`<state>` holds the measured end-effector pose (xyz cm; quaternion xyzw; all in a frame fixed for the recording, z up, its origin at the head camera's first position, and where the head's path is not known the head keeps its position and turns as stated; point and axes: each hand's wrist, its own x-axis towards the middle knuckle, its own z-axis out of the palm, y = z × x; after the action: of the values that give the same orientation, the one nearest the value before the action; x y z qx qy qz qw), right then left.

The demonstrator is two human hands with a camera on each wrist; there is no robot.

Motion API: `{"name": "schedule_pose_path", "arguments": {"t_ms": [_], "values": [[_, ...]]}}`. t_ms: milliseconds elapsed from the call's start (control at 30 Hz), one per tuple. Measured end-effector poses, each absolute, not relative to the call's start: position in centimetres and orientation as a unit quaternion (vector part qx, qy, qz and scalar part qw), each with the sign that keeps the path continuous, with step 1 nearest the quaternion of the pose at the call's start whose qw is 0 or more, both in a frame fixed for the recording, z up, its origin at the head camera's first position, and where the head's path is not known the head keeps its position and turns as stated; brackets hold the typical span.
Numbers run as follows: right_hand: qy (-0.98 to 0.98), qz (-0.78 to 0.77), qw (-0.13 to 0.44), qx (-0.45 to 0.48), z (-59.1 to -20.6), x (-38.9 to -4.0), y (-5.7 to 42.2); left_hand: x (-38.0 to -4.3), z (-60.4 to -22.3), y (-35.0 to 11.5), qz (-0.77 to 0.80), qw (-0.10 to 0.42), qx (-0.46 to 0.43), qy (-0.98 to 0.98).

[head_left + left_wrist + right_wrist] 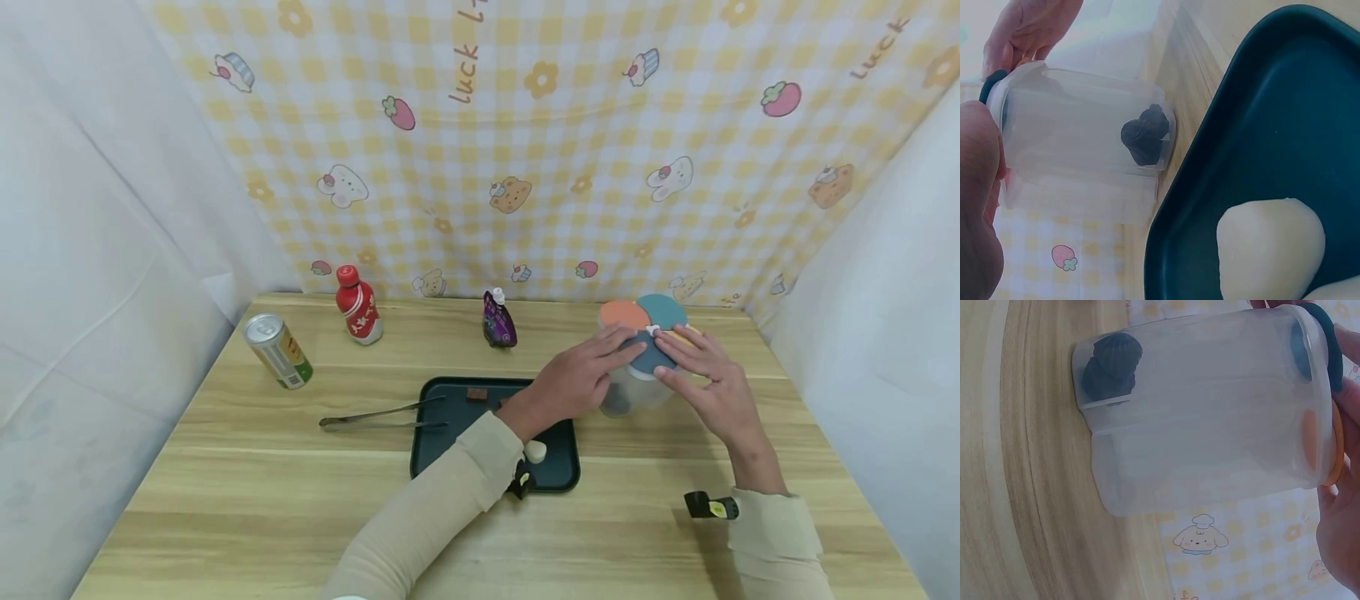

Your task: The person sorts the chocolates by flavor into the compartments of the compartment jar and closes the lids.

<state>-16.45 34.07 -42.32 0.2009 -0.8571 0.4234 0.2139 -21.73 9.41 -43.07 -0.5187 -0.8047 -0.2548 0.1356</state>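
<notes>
Closest, two rolled-up tan sleeves (pixel 427 508) are seen, and a small black wrist camera (pixel 708 506) is worn on each arm. Under the left arm, a dark green tray (pixel 433 446) is partly covered up. A rounded white piece (pixel 536 452) and a little brown block (pixel 477 394) are laid on it, and part of another white piece is seen in the left wrist view. The tray's left edge is crossed by the tips of metal tongs (pixel 382 413). To the right of the tray, a see-through plastic container (pixel 652 392) is stood upright on the wooden table (pixel 262 500). Its lid (pixel 637 323) has orange, teal, dark blue and yellow flaps, and is touched on top by both hands. The left hand's (pixel 577 379) fingers are stretched onto it from the left, and the right hand's (pixel 712 387) fingers are spread over it from the right, with the thumb kept apart from them. At the bottom of one compartment, a dark lump (pixel 1112 367) is held; what it is cannot be told. Farther back, a silver-topped can (pixel 281 354) is stood at the left, then a red bottle (pixel 358 307), then a purple pouch (pixel 498 323) with a white cap. Behind everything, a yellow checked cloth (pixel 562 125) is hung, covered with little pictures.
</notes>
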Motion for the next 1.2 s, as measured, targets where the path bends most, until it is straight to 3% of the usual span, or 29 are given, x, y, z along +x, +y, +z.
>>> {"name": "schedule_pose_path", "arguments": {"t_ms": [400,933,1200], "values": [[-0.848,0.462,0.183,0.186,-42.0,-16.4,34.2,-21.7,-43.4,9.5,-0.277,0.140,-0.511,-0.801],[-0.841,0.450,0.211,0.213,-42.2,-16.6,34.4,-22.1,-43.6,9.6,-0.274,0.157,-0.515,-0.797],[-0.853,0.429,0.201,0.218,-41.8,-16.8,35.5,-22.1,-43.5,9.6,-0.274,0.139,-0.506,-0.806]]}}
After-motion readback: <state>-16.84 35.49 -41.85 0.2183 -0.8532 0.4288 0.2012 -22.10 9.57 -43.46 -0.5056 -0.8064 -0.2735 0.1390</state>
